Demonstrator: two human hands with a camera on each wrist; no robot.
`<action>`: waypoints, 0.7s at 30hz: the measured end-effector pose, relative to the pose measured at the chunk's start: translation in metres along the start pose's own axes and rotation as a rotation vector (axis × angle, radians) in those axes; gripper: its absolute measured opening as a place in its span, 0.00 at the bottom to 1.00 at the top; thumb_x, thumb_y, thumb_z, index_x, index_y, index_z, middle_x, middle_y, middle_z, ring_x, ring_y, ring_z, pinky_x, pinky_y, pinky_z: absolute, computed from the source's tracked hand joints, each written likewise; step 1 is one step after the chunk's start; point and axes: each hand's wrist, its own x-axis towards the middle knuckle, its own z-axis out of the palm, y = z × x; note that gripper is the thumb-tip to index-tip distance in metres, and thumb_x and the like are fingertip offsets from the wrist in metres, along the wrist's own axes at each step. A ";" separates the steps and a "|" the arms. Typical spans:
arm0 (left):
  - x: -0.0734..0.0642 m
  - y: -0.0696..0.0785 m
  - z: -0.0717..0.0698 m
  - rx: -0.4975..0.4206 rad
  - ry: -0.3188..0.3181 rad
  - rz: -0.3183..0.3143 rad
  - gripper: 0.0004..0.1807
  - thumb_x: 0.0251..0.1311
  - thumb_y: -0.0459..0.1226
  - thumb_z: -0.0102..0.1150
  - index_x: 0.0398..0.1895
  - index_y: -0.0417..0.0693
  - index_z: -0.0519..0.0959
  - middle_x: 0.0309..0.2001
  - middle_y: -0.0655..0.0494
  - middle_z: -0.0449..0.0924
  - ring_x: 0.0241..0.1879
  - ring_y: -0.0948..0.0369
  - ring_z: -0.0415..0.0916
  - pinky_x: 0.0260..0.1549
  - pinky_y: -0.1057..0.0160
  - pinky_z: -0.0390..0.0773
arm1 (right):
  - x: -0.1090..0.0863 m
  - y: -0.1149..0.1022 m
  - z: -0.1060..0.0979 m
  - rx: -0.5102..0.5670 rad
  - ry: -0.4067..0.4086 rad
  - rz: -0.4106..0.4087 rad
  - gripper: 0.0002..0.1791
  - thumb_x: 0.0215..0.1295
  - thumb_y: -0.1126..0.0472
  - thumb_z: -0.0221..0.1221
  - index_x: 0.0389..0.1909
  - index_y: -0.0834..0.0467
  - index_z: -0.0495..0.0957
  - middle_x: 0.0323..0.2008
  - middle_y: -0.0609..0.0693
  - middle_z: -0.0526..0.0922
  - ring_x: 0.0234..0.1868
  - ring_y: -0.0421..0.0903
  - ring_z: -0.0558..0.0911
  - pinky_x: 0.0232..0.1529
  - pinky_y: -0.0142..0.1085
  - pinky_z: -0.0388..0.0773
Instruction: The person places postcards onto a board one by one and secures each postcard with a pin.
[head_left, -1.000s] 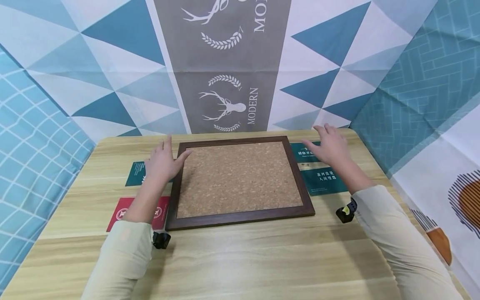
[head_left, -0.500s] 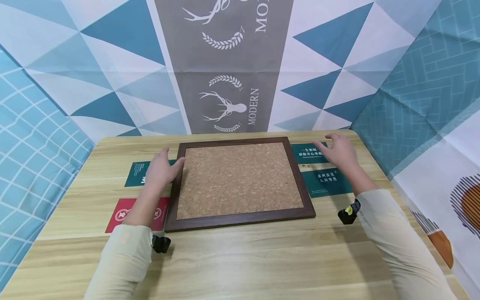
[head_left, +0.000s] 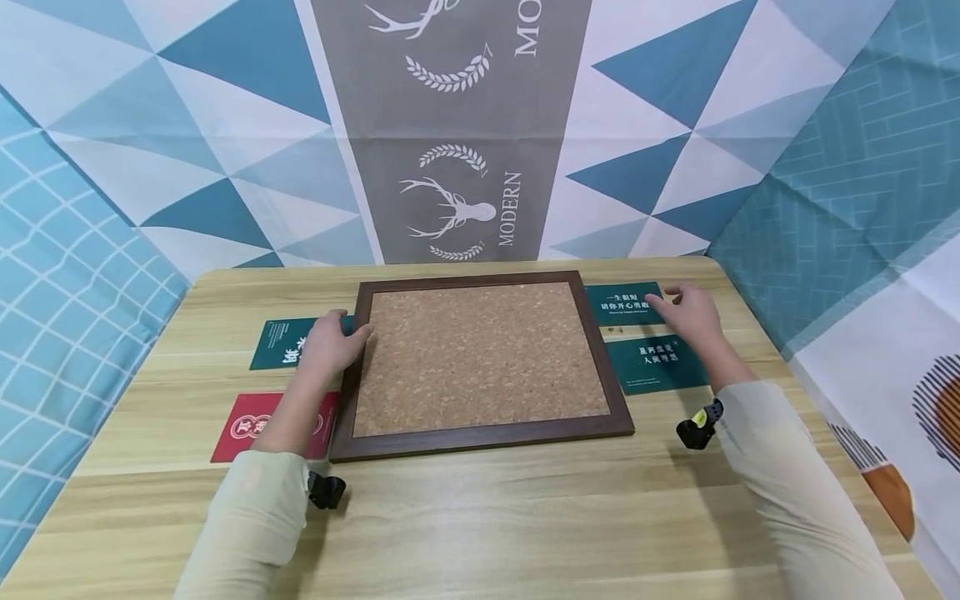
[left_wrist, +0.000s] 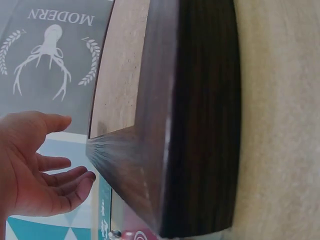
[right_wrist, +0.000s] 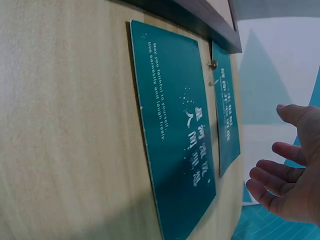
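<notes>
A cork board [head_left: 480, 358] with a dark brown wooden frame lies flat on the table. My left hand [head_left: 327, 343] hovers by its left frame edge, over a green card [head_left: 273, 346], fingers relaxed and holding nothing. In the left wrist view those fingers bend loosely beside the frame's corner [left_wrist: 117, 155]. Above the far green card [head_left: 618, 302] on the right is my right hand [head_left: 692, 317], thumb and fingers apart with nothing between them. A second green card [head_left: 652, 367] with white lettering lies nearer, just right of the frame.
Partly under my left forearm in the head view lies a red card [head_left: 240, 421]. Small brass-coloured pins [right_wrist: 213, 65] sit between the two right-hand cards. The wooden table [head_left: 480, 525] ends at a patterned cloth backdrop [head_left: 262, 125].
Both hands have come down lower toward the table. My right hand has shifted right, away from the board, and my left hand has drawn slightly back. Board and cards lie as before.
</notes>
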 end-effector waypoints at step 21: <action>-0.003 -0.007 0.006 0.002 -0.008 -0.019 0.29 0.65 0.42 0.51 0.62 0.29 0.64 0.53 0.31 0.71 0.49 0.42 0.73 0.48 0.46 0.75 | 0.009 0.021 0.011 0.006 -0.080 0.170 0.38 0.69 0.44 0.45 0.65 0.72 0.58 0.60 0.73 0.65 0.58 0.66 0.68 0.59 0.56 0.67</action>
